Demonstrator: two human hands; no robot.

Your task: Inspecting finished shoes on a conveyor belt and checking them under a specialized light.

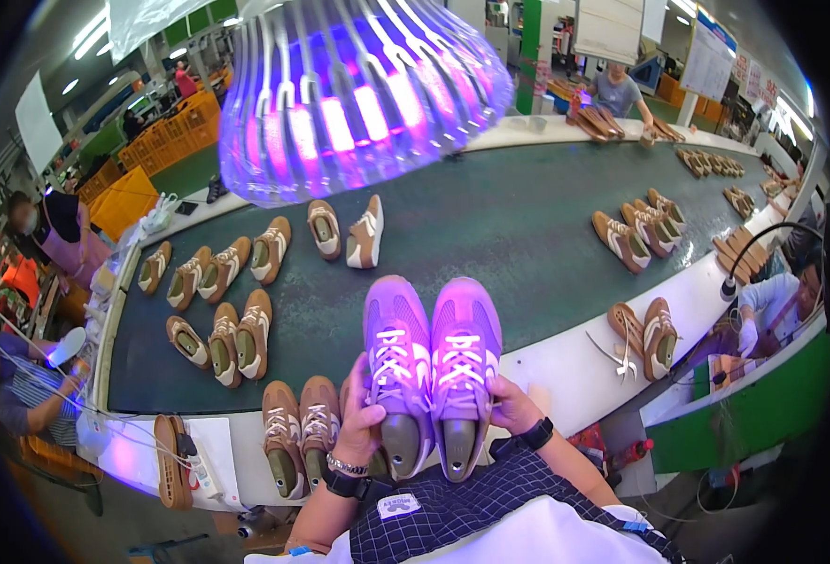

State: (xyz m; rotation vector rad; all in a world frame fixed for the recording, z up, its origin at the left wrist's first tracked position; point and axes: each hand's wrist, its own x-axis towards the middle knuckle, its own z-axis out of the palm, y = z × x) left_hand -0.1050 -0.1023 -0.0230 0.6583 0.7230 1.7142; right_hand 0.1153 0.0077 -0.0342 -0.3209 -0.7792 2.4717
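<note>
Holding a pair of sneakers point(431, 371) side by side, toes pointing away, both hands sit at the heel ends. Landmark for all places: the purple lamp point(358, 89) hanging overhead.

- Left hand point(363, 418): fingers curled around the outer side of the left shoe, closed on it; wristwatch and bracelet on the wrist.
- Right hand point(511, 406): fingers wrapped around the outer side of the right shoe, closed on it; dark watch on the wrist.
- Pair of sneakers: directly below the lamp, toward the wearer, tinted violet by its light, white laces up, lasts visible in the openings; held above the near edge of the bench point(574, 362).
- Conveyor belt point(518, 226): dark green, running beneath the lamp across the bench.
- Brown shoes, two point(300, 434): below-left of the lamp, just beside the left hand, on the white bench edge.
- Brown shoes, cluster point(217, 273): left of the lamp, on the belt.
- Brown pair point(645, 334): lower right of the lamp, on the white edge.
- Seated co-worker point(781, 301): far right of the lamp, white glove.
</note>
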